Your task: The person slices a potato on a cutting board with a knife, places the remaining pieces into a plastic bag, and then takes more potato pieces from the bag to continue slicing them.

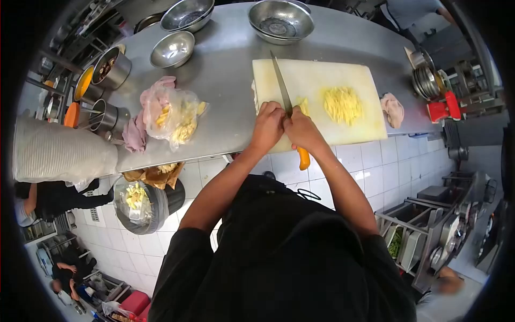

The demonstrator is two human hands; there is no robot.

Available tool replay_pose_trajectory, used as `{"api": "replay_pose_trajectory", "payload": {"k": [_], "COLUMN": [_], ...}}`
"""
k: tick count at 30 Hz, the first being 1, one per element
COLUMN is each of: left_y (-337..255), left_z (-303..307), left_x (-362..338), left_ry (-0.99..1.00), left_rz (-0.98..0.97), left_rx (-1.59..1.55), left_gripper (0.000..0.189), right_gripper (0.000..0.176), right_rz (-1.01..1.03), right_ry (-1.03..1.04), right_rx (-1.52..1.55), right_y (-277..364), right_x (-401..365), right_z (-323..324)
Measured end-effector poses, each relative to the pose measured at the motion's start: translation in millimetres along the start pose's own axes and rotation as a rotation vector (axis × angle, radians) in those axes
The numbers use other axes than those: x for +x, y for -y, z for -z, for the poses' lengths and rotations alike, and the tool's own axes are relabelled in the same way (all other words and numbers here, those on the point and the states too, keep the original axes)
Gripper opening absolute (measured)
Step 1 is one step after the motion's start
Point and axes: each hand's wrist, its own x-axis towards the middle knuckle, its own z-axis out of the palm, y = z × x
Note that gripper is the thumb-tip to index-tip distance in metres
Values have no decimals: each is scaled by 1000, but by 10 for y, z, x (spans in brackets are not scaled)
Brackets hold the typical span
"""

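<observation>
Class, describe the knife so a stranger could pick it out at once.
Start at the steel counter and find the white cutting board. The knife lies across its left part, gripped by the right hand. Only it has an orange handle.

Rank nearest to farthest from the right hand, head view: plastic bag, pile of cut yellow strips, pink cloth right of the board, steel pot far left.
From the right hand:
1. Pile of cut yellow strips, on the board, just right.
2. Pink cloth, past the board's right edge.
3. Plastic bag, on the counter, left.
4. Steel pot, far left.
</observation>
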Motion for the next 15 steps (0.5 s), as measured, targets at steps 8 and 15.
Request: {"api": "replay_pose_trajectory", "payload": {"k": [8,15], "left_y": [280,131], "left_z": [285,97], "left_x": [293,147], "left_ry": [-122,-130], "left_rz": [-82,-26], "left_rx": [64,22], "left_gripper": [17,12], "right_gripper": [34,31], "right_rz": [65,6], "right_ry": [-10,-13], "right_rx": [55,21], "right_y": [449,301], "right_x": [101,-6], "right_z": [87,57]}}
